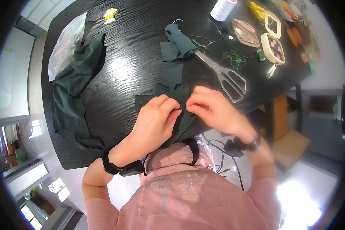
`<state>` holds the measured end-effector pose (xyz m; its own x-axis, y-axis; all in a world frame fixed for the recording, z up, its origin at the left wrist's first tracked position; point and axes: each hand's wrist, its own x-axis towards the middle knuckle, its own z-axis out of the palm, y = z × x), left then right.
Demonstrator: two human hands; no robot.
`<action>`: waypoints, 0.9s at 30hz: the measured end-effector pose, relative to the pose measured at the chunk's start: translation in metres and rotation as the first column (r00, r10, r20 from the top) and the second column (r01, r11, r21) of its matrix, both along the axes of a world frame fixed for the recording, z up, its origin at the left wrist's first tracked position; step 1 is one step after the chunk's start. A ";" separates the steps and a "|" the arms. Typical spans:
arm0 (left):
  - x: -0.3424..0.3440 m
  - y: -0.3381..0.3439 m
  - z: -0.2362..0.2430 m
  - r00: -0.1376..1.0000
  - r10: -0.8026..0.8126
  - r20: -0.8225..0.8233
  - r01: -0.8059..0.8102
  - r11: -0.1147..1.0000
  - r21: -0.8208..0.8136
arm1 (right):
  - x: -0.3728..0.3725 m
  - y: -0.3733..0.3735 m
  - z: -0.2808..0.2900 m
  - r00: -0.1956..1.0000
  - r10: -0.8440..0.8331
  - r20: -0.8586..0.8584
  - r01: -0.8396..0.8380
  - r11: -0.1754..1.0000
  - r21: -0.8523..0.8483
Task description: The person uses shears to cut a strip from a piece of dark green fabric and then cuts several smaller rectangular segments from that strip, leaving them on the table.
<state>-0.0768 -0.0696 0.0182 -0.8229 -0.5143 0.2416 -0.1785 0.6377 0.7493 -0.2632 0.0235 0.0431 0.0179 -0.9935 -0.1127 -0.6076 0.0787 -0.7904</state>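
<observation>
At the table's front edge my left hand (157, 119) pinches dark green fabric (184, 124) between thumb and bent index finger. Just to its right, my right hand (211, 109) has its thumb and forefinger pressed together at the same fabric; what lies in that pinch is too small to make out. A flat green piece (142, 103) with a pale thread lies under and beside my hands. Metal scissors (226, 76) lie beyond my right hand, near more green scraps (174, 46) and tangled green thread (234, 59).
A black table (115, 96) holds a large green cloth (74, 107), a translucent bag (65, 46) and yellow thread (110, 15). A white spool (222, 8), a pink case (245, 32) and an open cream case (272, 50) sit at the back right. A chair (289, 147) stands at the right.
</observation>
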 end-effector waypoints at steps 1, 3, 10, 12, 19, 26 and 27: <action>0.000 0.000 0.002 1.000 0.000 0.001 0.000 1.000 0.000 | 0.000 0.000 0.000 1.000 0.000 0.001 0.000 1.000 0.000; 0.001 0.002 0.008 0.992 0.035 0.119 -0.082 0.907 0.413 | 0.000 0.001 -0.001 0.993 -0.054 0.101 0.056 0.998 -0.020; 0.005 0.003 0.016 0.979 0.122 0.163 -0.102 0.987 -0.127 | 0.003 0.005 0.002 0.968 -0.099 -0.230 0.100 0.995 -0.008; 0.014 -0.011 0.012 0.977 0.214 0.022 -0.203 0.952 -0.227 | -0.001 0.002 0.007 0.956 -0.227 -0.185 0.227 0.974 -0.019; 0.018 -0.019 0.004 0.980 0.181 0.087 -0.168 0.975 -0.143 | -0.003 -0.018 -0.006 0.992 -0.065 -0.112 0.046 0.986 -0.163; 0.018 -0.020 0.007 0.993 0.118 0.003 -0.116 0.980 -0.159 | -0.010 -0.005 -0.021 0.980 0.105 -0.169 -0.154 0.938 -0.311; 0.017 -0.023 0.002 0.993 0.118 0.002 -0.117 0.980 -0.159 | -0.010 -0.003 -0.022 0.981 0.114 -0.155 -0.162 0.924 -0.347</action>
